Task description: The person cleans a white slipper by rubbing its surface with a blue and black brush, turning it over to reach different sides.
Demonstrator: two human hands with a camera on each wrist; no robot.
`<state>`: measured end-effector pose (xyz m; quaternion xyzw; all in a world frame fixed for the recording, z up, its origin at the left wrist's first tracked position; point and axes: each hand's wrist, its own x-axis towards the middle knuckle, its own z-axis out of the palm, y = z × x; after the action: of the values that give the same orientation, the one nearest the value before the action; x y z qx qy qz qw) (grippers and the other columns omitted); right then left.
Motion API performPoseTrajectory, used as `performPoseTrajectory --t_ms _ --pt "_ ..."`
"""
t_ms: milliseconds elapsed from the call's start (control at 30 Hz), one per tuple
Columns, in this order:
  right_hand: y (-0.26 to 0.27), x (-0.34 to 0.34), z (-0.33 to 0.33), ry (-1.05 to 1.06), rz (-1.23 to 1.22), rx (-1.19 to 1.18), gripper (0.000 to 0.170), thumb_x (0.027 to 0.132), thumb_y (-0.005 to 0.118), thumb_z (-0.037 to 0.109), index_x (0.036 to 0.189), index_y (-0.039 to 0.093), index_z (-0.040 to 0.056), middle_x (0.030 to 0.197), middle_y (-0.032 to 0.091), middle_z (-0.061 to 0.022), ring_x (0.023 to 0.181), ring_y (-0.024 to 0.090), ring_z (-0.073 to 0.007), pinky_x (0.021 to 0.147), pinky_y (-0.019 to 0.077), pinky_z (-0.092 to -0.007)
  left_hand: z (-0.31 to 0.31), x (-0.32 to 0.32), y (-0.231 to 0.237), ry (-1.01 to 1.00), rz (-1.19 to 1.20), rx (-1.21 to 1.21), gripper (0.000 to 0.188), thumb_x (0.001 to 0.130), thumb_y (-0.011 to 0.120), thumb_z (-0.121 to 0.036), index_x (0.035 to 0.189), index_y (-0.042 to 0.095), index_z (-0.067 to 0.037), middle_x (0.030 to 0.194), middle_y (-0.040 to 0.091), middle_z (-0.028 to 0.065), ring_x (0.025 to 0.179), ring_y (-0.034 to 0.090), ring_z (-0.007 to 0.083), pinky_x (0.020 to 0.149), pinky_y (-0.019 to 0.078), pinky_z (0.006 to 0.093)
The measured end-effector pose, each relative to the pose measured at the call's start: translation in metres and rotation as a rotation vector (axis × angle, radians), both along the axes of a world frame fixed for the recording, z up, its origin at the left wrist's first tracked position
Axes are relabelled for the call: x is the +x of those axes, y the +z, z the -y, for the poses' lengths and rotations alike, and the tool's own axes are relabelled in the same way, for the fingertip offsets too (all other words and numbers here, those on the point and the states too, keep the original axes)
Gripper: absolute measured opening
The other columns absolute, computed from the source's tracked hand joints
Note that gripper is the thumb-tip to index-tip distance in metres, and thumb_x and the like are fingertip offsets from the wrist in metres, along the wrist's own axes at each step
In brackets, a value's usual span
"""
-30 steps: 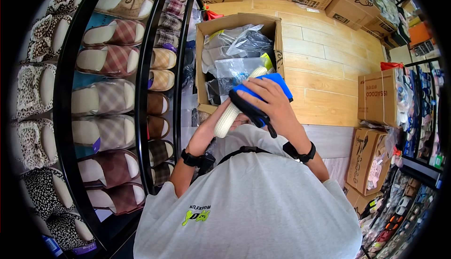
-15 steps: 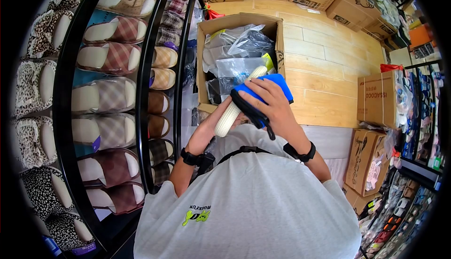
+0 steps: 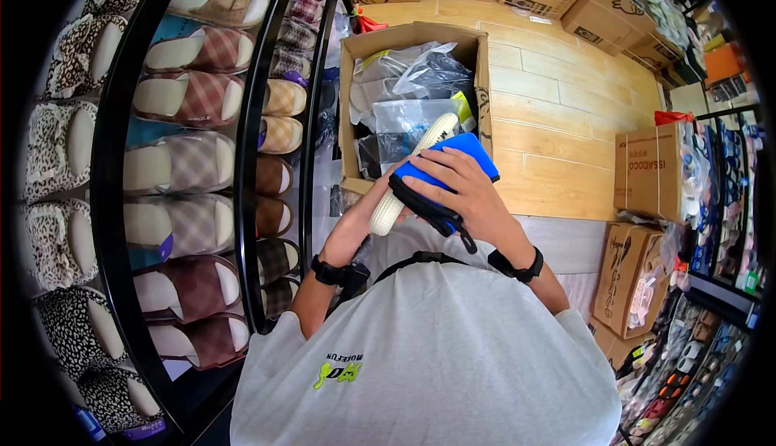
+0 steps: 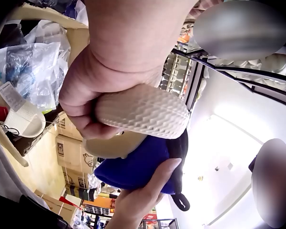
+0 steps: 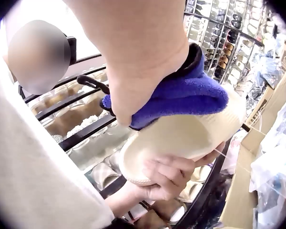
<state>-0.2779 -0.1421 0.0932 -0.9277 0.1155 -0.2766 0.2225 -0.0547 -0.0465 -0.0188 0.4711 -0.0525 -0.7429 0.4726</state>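
Note:
My left hand (image 3: 357, 218) grips a cream slide slipper (image 3: 390, 210) with a textured outer side. Its fingers curl round the slipper's edge in the left wrist view. My right hand (image 3: 469, 195) holds a folded blue cloth (image 3: 478, 152) with black trim and a black loop against the slipper. The thumb lies over the cloth in the left wrist view. In the right wrist view the cloth (image 5: 186, 98) covers part of the slipper's upper, and the pale footbed (image 5: 171, 138) shows below it.
An open carton (image 3: 346, 106) holding plastic-bagged goods stands just beyond my hands. To the left, a black-framed rack (image 3: 246, 122) carries rows of slippers. More cartons (image 3: 647, 163) line the right side and the back of the wooden floor (image 3: 550, 114).
The blue cloth and my right hand have shifted slightly left and down along the slipper, baring more of its far end. My left hand keeps its hold on the slipper.

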Motion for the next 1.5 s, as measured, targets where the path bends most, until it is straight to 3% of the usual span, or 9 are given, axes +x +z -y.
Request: performPoseTrajectory --t_ms 67,300,633,733,800,967,1067,1367,1500 --pt "0.0 -0.004 0.008 -0.076 -0.013 0.047 0.07 0.087 0.072 0.013 0.156 0.065 0.019 0.159 0.062 -0.0085 0.148 0.056 -0.0319 0.126 0.0423 -0.0533 0.001 0.005 0.006 -0.088 -0.286 0.073 0.074 0.109 0.045 -0.078 0.1 0.067 -0.008 0.069 0.058 0.0033 0.048 0.053 0.0142 0.04 0.0391 0.0265" --pt "0.002 0.0 -0.002 -0.018 0.016 0.029 0.068 0.088 0.072 0.013 0.156 0.065 0.0186 0.159 0.062 -0.0099 0.148 0.056 -0.0339 0.126 0.0425 -0.0539 -0.007 0.011 -0.028 0.006 0.022 0.139 0.069 0.111 0.047 -0.073 0.096 0.065 -0.008 0.066 0.055 0.0034 0.046 0.053 0.0162 0.036 0.0386 0.0269" --pt "0.005 0.003 -0.004 -0.064 0.054 0.084 0.065 0.089 0.072 0.017 0.154 0.067 0.0174 0.159 0.062 -0.0096 0.147 0.057 -0.0362 0.125 0.0428 -0.0533 -0.006 0.016 -0.013 -0.176 -0.288 -0.031 0.068 0.115 0.042 -0.069 0.129 0.073 -0.01 0.086 0.073 0.003 0.06 0.065 0.0098 0.044 0.0444 0.0217" --pt "0.009 0.002 -0.006 0.048 0.049 0.122 0.061 0.092 0.071 0.018 0.153 0.068 0.0167 0.158 0.064 -0.0089 0.146 0.058 -0.0344 0.125 0.0431 -0.0537 -0.005 0.01 0.002 -0.133 -0.051 -0.111 0.066 0.111 0.049 -0.072 0.125 0.073 -0.012 0.08 0.069 -0.0003 0.058 0.065 0.0093 0.042 0.0435 0.0224" --pt "0.001 -0.002 0.01 0.022 0.048 0.116 0.065 0.089 0.077 0.02 0.153 0.068 0.0168 0.157 0.064 -0.01 0.146 0.059 -0.0342 0.125 0.0435 -0.0537 0.001 0.013 0.003 -0.263 -0.438 -0.096 0.065 0.112 0.048 -0.071 0.123 0.073 -0.012 0.077 0.067 -0.0013 0.055 0.061 0.0081 0.041 0.0403 0.0218" --pt "0.001 0.002 0.006 -0.174 0.042 0.086 0.07 0.084 0.08 0.02 0.153 0.068 0.0168 0.157 0.064 -0.012 0.145 0.058 -0.0367 0.123 0.0447 -0.0532 -0.006 0.01 0.007 -0.171 -0.439 0.072 0.081 0.111 0.039 -0.078 0.102 0.067 -0.002 0.067 0.053 0.0043 0.045 0.052 0.0161 0.037 0.0402 0.0289" --pt "0.0 0.008 -0.006 -0.053 0.063 0.047 0.07 0.084 0.078 0.015 0.153 0.068 0.0186 0.159 0.063 -0.0101 0.146 0.058 -0.0344 0.125 0.0431 -0.0543 -0.057 0.029 -0.077 -0.113 -0.314 -0.348 0.05 0.126 0.032 -0.033 0.171 0.042 -0.011 0.129 0.073 0.0156 0.091 0.061 0.0069 0.072 0.0488 0.0181" --pt "-0.004 0.009 -0.005 -0.172 0.033 0.064 0.068 0.086 0.077 0.015 0.153 0.068 0.0192 0.159 0.062 -0.0091 0.148 0.056 -0.0353 0.125 0.0425 -0.0545 -0.026 0.028 -0.041 -0.227 -0.744 -0.264 0.054 0.119 0.044 -0.058 0.14 0.066 -0.013 0.111 0.078 0.0122 0.075 0.065 0.0114 0.059 0.0506 0.0224" --pt "0.001 0.011 -0.012 0.06 0.094 0.129 0.063 0.088 0.078 0.02 0.151 0.07 0.0195 0.158 0.063 -0.0089 0.147 0.058 -0.0342 0.125 0.0426 -0.0541 -0.055 0.034 -0.085 -0.21 0.317 -0.325 0.051 0.124 0.041 -0.037 0.168 0.047 -0.011 0.135 0.072 0.0108 0.104 0.072 0.0142 0.087 0.0578 0.0233"
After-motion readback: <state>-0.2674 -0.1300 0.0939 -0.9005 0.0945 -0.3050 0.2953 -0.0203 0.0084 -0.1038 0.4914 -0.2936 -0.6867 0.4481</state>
